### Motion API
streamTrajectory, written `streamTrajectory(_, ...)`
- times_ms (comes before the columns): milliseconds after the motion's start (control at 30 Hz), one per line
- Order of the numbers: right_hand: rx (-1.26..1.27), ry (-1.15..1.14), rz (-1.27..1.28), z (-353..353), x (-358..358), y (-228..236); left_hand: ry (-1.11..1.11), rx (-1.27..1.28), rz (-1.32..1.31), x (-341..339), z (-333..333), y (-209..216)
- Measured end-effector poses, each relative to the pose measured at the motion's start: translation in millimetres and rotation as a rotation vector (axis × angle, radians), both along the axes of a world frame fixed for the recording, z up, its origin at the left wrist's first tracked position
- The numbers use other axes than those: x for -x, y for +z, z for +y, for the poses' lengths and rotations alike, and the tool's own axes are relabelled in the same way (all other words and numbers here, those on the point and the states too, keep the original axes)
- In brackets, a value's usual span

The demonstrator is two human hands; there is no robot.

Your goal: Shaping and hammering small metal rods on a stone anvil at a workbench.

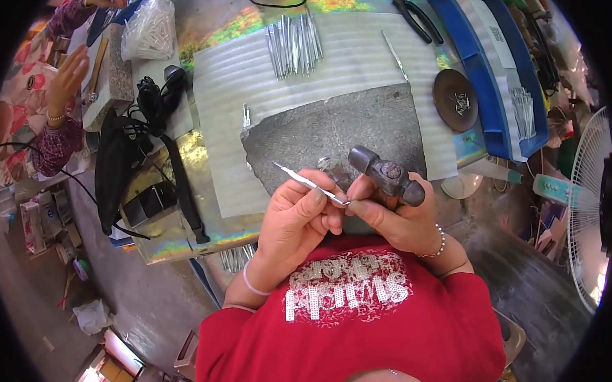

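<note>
My left hand (288,217) is closed round a thin, pointed silver metal stick (298,177), held at a slant above the near edge of a grey stone slab (308,134). A hammer (387,175) with a dark, rounded metal head is tucked in my right hand (412,228); its handle is mostly hidden. The thumb and a finger of that hand also pinch at the stick's near end, where any smaller piece is too small to make out. A shiny worn patch (330,166) shows on the slab just beyond my fingers.
On white foam sheeting (222,87) lie a bundle of silver sticks (294,48) and a single stick (395,56). Pliers (416,18), a round brown dish (455,100) of small metal bits and a blue tray (484,96) are nearby. Another person's hand (69,75) is at left; a fan (589,201) stands right.
</note>
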State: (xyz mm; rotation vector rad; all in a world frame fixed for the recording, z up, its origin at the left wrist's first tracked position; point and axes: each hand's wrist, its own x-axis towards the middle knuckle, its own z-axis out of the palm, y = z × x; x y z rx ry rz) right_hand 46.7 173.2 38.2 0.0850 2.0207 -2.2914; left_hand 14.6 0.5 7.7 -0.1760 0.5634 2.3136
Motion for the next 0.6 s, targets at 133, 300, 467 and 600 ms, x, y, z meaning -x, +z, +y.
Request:
streamTrajectory(133, -0.095, -0.004, 0.069, -2.9, 0.0, 0.4, 0.001, -0.023, -0.037, -1.2, -2.5, -1.9)
streamTrajectory(300, -0.079, -0.063, 0.067, -6.4, -3.4, 1.8, -0.017, -0.046, -0.06, -0.8, -1.5, 1.2)
streamTrajectory(467, -0.125, -0.061, 0.092, -6.9, -3.1, -0.1, -0.011, -0.06, -0.056, -1.5, -0.2, -0.3)
streamTrajectory(600, -0.502, -0.1, 0.377, -7.4, -3.4, 1.3, 0.047, -0.023, -0.044, -5.1, 2.7, 1.3)
